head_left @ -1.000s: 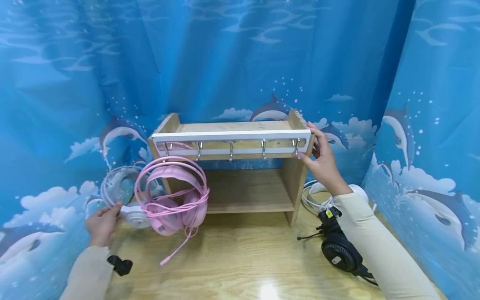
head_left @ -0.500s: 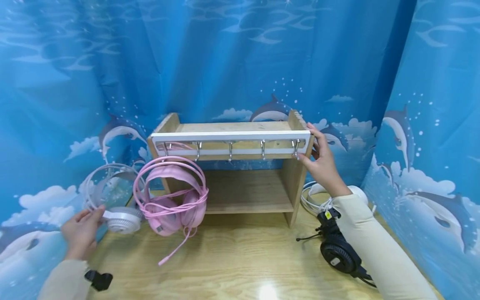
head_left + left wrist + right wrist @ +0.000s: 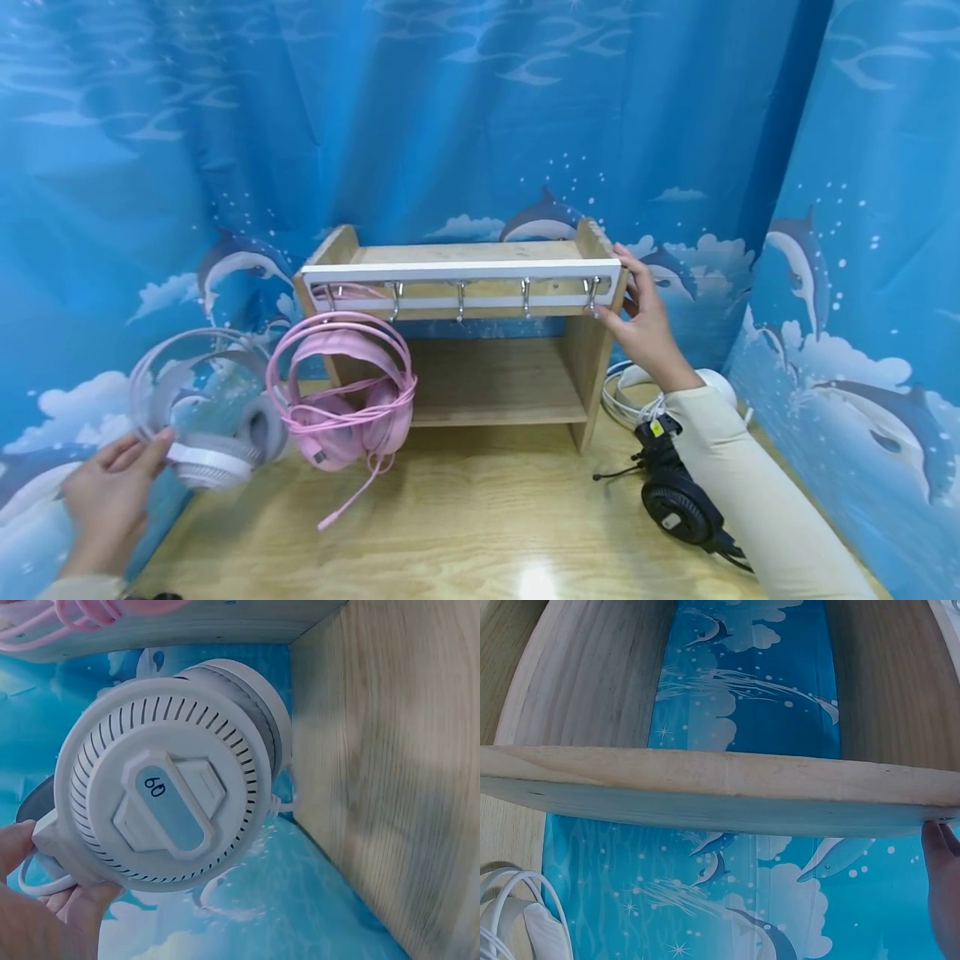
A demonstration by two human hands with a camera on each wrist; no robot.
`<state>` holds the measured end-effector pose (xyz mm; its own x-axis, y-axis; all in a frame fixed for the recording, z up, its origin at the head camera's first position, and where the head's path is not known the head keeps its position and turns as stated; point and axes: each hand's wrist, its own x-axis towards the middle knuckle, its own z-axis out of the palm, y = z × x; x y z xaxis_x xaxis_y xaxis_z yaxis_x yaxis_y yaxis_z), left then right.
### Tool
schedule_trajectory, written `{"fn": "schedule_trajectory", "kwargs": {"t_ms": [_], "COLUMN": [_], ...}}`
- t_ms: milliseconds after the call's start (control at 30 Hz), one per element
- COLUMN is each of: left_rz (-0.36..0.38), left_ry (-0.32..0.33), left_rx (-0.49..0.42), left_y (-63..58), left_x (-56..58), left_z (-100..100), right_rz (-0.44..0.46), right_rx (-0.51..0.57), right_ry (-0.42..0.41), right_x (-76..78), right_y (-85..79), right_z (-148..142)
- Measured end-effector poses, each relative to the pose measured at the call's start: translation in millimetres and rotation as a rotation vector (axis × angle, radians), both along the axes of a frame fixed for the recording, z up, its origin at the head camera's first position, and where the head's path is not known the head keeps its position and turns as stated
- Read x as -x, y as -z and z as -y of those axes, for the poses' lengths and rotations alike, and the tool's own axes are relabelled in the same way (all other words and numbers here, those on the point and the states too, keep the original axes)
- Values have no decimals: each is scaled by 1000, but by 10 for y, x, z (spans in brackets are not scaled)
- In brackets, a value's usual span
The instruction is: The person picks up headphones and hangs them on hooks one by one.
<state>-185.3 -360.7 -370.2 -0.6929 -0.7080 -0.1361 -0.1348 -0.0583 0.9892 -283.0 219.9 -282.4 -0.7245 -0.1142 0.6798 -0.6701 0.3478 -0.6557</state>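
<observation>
My left hand (image 3: 112, 496) grips a white headset (image 3: 213, 458) by the band just above one ear cup, left of the shelf. In the left wrist view, that ear cup (image 3: 161, 787) faces the camera with slots round its rim, and the thumb and fingers close on the band's end. My right hand (image 3: 641, 321) holds the upper right corner of the wooden shelf (image 3: 495, 379), thumb in front by the last hook and fingers on the side panel. A pink headset (image 3: 352, 400) with its cable wound round it hangs at the left end of the white hook rail (image 3: 461, 271).
Right of the shelf lie a black headset (image 3: 678, 504) and another white headset (image 3: 716, 385) with looped cable, partly hidden by the right arm. The wooden table (image 3: 450, 517) lies in front. A blue dolphin-print curtain (image 3: 465, 108) stands behind and at the sides.
My left hand has carried the white headset to the left and toward me, away from the pink headset. My right hand stays on the shelf corner.
</observation>
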Motion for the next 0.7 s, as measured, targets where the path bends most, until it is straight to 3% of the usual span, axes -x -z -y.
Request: {"fn": "schedule_trajectory", "kwargs": {"t_ms": [100,267,333,467,700], "left_rz": [1,68,97,135,267], "left_ry": [-47,-98,-97,-84,-41], "left_rx": [14,113,157,162,227], "left_y": [0,10,7,-16,-75], "left_x": [-63,-165,-213,-316,-457], "left_z": [-17,-43,-54,-75,-113], "right_rz": [3,3,2,2,2], "right_rx": [-4,-2,-6,-13,-13], "right_ry": [4,7,8,7,7], "right_x": [-2,1,5,20,14], "right_y": [2,3,4,5,2], "right_z": [-2,1,4,5,10]}}
